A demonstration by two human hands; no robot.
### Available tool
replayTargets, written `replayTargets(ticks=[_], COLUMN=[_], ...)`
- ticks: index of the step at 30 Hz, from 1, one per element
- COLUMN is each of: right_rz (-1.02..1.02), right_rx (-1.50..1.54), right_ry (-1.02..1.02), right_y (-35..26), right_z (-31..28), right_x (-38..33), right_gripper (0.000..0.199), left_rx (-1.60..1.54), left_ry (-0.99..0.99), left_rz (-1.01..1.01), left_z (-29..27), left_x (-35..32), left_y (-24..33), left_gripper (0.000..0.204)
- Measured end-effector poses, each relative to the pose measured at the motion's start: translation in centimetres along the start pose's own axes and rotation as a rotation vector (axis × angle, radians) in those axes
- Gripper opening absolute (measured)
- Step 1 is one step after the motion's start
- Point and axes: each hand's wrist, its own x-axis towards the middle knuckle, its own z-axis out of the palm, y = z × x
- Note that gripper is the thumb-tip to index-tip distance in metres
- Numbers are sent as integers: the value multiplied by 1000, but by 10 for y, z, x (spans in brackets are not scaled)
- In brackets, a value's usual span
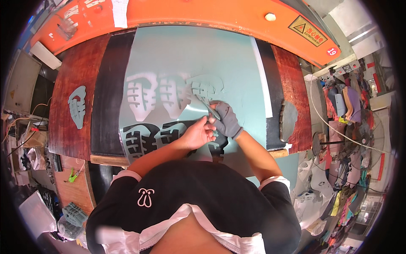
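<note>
A grey-green sheet (190, 48) lies on the work surface, with rows of slotted, shoe-upper-like shapes cut in it. My right hand (228, 120), in a grey glove, grips the near end of a slotted cut piece (202, 91). That end is bent up off the sheet, while its far part still lies among the cut lines. My left hand (198, 133) is bare and close beside the right one, its fingers loosely curled and apart near the raised end. Whether its fingertips touch the piece is hard to tell.
An orange machine beam (190, 12) spans the far side. A loose slotted piece (77, 108) lies on the reddish board at left; a stack of grey pieces (289, 120) sits at right. Colourful material (347, 101) hangs at far right, behind a pale cable (334, 122).
</note>
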Motion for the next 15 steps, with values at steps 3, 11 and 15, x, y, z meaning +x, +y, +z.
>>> replayTargets(ticks=[3, 11, 15], right_rz=[79, 692, 658], right_rx=[67, 687, 573], right_ry=[-116, 129, 138], right_y=[6, 38, 47], right_z=[-6, -5, -2], right_x=[4, 36, 53], right_gripper=[37, 31, 32], left_rx=[62, 1306, 2114], left_ry=[54, -39, 134], left_rz=[1, 9, 927], left_z=[5, 79, 81], left_x=[-1, -58, -29], left_y=[0, 37, 71], left_gripper=[33, 25, 41])
